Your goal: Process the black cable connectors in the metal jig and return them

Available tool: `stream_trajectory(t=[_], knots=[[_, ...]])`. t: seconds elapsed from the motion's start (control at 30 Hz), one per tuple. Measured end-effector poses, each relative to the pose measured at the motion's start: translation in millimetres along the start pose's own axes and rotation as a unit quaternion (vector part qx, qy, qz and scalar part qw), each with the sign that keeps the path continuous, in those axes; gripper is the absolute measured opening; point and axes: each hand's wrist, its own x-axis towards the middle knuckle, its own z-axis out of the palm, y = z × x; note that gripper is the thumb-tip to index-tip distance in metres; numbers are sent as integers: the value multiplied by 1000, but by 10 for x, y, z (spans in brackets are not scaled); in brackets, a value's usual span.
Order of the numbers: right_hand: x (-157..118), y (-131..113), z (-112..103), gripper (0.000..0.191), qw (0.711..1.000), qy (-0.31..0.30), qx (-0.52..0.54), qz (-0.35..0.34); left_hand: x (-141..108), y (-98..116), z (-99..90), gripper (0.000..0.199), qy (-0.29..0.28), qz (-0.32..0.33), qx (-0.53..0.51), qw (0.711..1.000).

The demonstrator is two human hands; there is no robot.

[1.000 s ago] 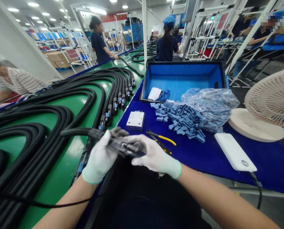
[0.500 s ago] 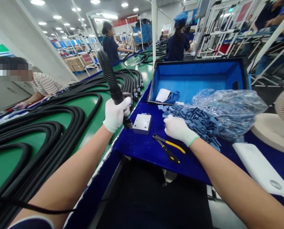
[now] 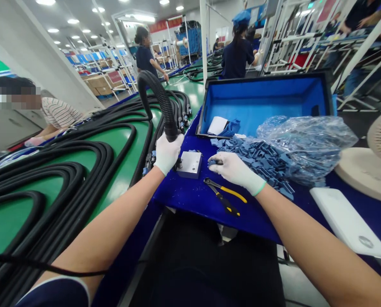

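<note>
We see our left hand (image 3: pixel 168 153) in a white knit glove, fingers (image 3: pixel 174 147) clenched round a black corrugated cable hose (image 3: pixel 163 102), which arches up above the fist, its connector end poking out below the hand, just beside a flat metal block (image 3: pixel 189 164) on the blue cloth-topped bench (image 3: pixel 190 211). Our right hand (image 3: pixel 237 168), gloved the same, pinches a small blue plastic clip (image 3: pixel 215 162) at the edge of a heap of matte clips (image 3: pixel 254 157), beside a crinkled clear plastic bag (image 3: pixel 305 145); yellow-handled pliers (image 3: pixel 224 194) lie just below
</note>
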Motion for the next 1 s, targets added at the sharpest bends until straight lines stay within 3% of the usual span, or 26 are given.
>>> stream_trajectory(t=[0.17, 0.3, 0.47, 0.6, 0.77, 0.87, 1.0], knots=[[369, -428, 77, 16, 998, -38, 41, -36, 56, 44, -100, 24, -100, 8, -13, 995], [736, -604, 196, 15, 998, -50, 7, -47, 96, 83, -179, 22, -121, 27, 0, 992], [958, -510, 379, 21, 996, -83, 2, -43, 99, 20, -192, 27, -110, 28, -4, 994], [1027, -354, 486, 35, 993, -104, 62, -14, 95, -47, -150, 30, -115, 1, -57, 992], [1002, -318, 498, 44, 990, -100, 91, 36, 59, 45, -176, 29, -104, 3, -57, 993], [929, -358, 483, 41, 991, -108, 71, 29, -36, 106, -545, 35, -43, 23, -82, 995], [845, -341, 501, 31, 992, -111, 64, 8, -467, 71, -1601, 51, 58, -23, -12, 998]])
